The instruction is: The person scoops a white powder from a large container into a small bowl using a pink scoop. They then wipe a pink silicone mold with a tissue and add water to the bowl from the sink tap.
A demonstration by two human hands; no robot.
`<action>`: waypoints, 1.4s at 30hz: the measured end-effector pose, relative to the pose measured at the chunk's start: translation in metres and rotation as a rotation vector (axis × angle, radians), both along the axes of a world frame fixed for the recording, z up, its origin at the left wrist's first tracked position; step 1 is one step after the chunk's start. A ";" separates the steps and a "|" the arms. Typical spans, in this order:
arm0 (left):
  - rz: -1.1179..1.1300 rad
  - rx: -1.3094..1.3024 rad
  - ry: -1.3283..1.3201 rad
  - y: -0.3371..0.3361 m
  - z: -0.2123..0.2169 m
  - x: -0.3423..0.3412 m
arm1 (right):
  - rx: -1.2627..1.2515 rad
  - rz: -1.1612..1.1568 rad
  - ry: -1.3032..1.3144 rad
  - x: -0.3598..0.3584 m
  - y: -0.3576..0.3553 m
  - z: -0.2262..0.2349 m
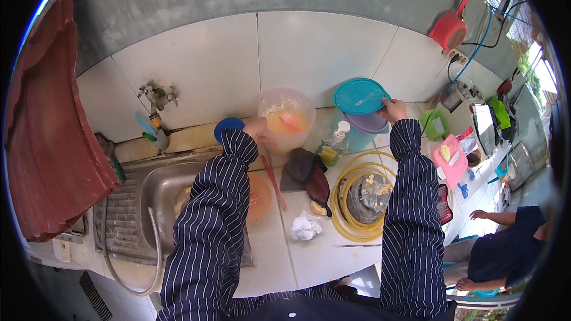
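Head view, mid-uncovering by the look of it: translucent tub [286, 117] on counter, steadied by left hand [257, 127] (grip hidden), teal lid [360, 96] pinched in right hand [394, 109], next needing a clear set-down spot.

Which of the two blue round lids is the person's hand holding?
The large teal round plastic lid is in the right hand; the small dark blue round lid lies untouched by the wall.

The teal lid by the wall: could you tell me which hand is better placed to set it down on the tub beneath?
Probably the right hand: its fingers already grip the teal lid at its edge, just above the tub. The left hand is off at the clear bucket.
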State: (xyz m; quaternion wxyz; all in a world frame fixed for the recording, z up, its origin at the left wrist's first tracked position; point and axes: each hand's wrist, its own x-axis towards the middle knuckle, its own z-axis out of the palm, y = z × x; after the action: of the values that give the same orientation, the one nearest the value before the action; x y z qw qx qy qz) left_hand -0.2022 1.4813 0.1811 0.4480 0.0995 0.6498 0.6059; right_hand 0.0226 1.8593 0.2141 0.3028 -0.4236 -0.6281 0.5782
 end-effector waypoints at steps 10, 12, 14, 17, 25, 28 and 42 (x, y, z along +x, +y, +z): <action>-0.013 0.060 0.229 -0.058 0.065 0.030 | 0.972 -0.075 -0.028 0.044 -0.167 0.118; 0.025 0.034 0.232 -0.083 0.099 0.036 | 0.894 -0.020 0.127 0.051 -0.219 0.135; 0.067 0.030 0.244 -0.108 0.132 0.047 | 0.796 0.028 0.261 0.063 -0.266 0.140; 0.152 0.111 0.371 -0.148 0.177 0.084 | 0.525 0.105 0.377 0.086 -0.320 0.113; 0.250 0.019 0.531 -0.317 0.183 0.170 | 0.174 0.645 -0.224 0.060 -0.395 -0.028; 0.357 -0.068 0.545 -0.363 0.145 0.208 | -0.062 0.742 -0.338 0.033 -0.414 -0.056; 0.434 -0.246 0.384 -0.461 0.049 0.281 | -0.036 0.626 -0.605 0.127 -0.453 -0.062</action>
State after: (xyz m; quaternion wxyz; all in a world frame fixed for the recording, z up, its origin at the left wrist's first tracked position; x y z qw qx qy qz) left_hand 0.0784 1.0203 0.2306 0.1860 0.0164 0.7969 0.5745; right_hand 0.1494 1.4063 0.1519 -0.0921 -0.3684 -0.7765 0.5029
